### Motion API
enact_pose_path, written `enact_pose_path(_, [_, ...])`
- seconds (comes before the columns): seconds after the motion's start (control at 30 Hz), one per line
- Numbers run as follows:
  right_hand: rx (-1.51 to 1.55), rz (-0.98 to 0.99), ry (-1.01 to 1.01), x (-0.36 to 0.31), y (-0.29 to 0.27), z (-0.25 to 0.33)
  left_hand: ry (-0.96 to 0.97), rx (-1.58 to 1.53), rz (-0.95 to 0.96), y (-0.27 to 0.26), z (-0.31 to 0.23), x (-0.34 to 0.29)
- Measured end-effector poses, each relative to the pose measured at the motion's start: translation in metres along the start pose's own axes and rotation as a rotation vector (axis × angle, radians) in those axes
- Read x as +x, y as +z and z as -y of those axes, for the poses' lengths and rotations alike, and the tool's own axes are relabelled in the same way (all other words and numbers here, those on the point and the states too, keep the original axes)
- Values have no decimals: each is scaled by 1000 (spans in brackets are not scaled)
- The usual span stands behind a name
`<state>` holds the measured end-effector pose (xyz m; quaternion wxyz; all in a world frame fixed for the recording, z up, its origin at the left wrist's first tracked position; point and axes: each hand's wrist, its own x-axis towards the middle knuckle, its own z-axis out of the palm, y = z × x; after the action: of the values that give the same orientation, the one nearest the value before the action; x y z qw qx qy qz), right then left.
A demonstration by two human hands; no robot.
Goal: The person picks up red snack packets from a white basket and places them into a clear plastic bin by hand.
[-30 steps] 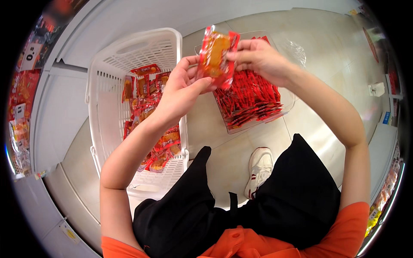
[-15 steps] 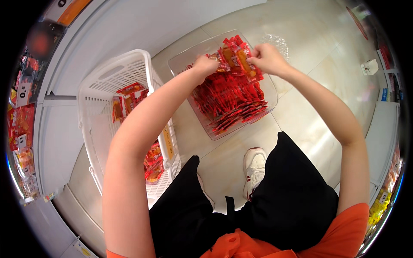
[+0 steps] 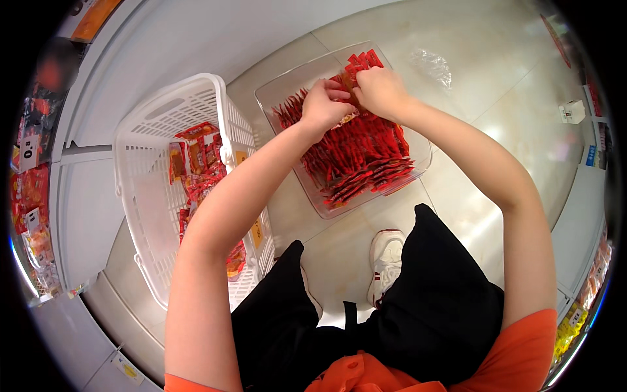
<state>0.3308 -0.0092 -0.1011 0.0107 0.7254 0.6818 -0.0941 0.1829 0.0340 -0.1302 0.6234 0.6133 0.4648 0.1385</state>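
A clear plastic bin (image 3: 318,210) sits on the floor ahead of me, packed with rows of small red snack packets (image 3: 356,147) standing on edge. My left hand (image 3: 324,106) is over the bin's far middle, its fingers curled around a packet (image 3: 347,119) whose pale gold end shows below the palm. Close beside it, my right hand (image 3: 381,93) pinches at packets in the far right part of the bin. Its fingertips are partly hidden, and a brownish-red packet (image 3: 348,80) shows between the two hands.
Left of the bin stands a white slotted basket (image 3: 147,189) with more red packets (image 3: 196,157) in it. Crumpled clear film (image 3: 432,65) lies on the floor beyond the bin's right side. Shelves of packaged snacks (image 3: 31,189) line both sides. My shoe (image 3: 385,264) is near the bin.
My right hand has moved left and inward with its packet, closer to the left hand. The left hand has shifted slightly right, its fingers now more spread over the packets.
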Motion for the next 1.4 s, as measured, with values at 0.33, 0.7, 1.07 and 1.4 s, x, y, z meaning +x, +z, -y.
enact_pose_path(0.33, [245, 122, 111, -46, 7, 2, 244, 1164, 72, -10, -7, -18])
enact_pose_path(0.7, [385, -80, 115, -28, 29, 0, 533, 1113, -59, -11, -21, -19])
enact_pose_path(1.07, [632, -174, 25, -30, 17, -5, 807, 848, -74, -3, -8, -10])
enact_pose_path(1.4, [705, -244, 3, -36, 28, -17, 232, 749, -105, -2, 4, -4])
